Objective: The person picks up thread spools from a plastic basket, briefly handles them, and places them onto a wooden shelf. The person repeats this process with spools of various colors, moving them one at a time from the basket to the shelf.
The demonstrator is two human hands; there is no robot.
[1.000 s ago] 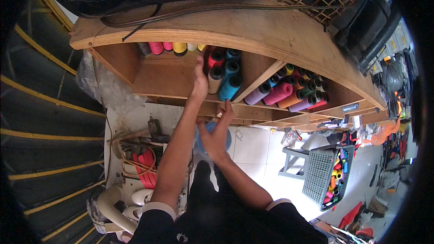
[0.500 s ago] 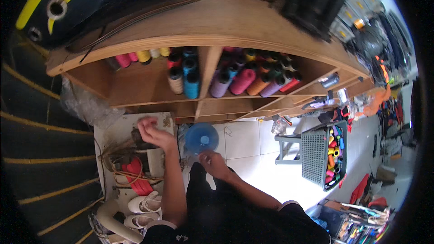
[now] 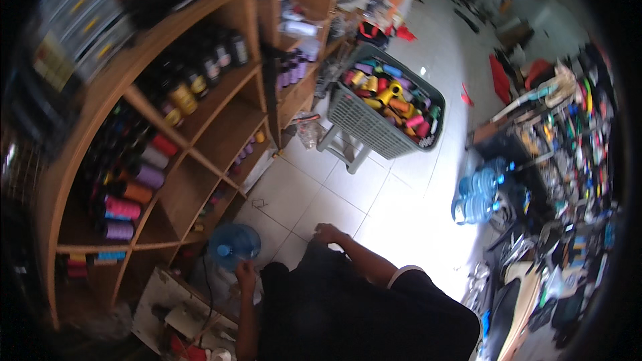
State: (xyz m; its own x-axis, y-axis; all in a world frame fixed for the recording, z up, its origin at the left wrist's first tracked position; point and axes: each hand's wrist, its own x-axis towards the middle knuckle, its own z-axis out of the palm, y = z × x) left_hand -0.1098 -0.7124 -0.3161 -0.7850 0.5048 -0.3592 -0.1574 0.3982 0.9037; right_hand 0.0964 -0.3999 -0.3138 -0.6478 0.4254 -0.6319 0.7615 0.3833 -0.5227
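My left hand (image 3: pixel 245 273) hangs low beside a round blue water bottle (image 3: pixel 235 244) on the floor. Its fingers are small and smeared, and whether it touches the bottle I cannot tell. Over my dark-clothed leg is my right hand (image 3: pixel 330 234), fingers loosely bent and nothing visible in them. Ahead on a grey stool (image 3: pixel 344 150) rests a grey-green plastic basket (image 3: pixel 371 130), heaped with thread spools (image 3: pixel 394 97) of many colours. To the left, a wooden shelf unit (image 3: pixel 194 150) holds more thread cones (image 3: pixel 137 190) in its compartments.
A white board-like surface with cables (image 3: pixel 157 301) lies at lower left. Several blue water bottles (image 3: pixel 476 194) stand at right, near a motorbike-like vehicle (image 3: pixel 511 301) and a crowded rack (image 3: pixel 568 140). White floor tiles (image 3: pixel 328 207) run between shelf and rack.
My view has swung right, bringing the basket to the middle and the right-hand rack into sight. My left hand has dropped from above the white surface to beside the bottle; my right hand has moved right.
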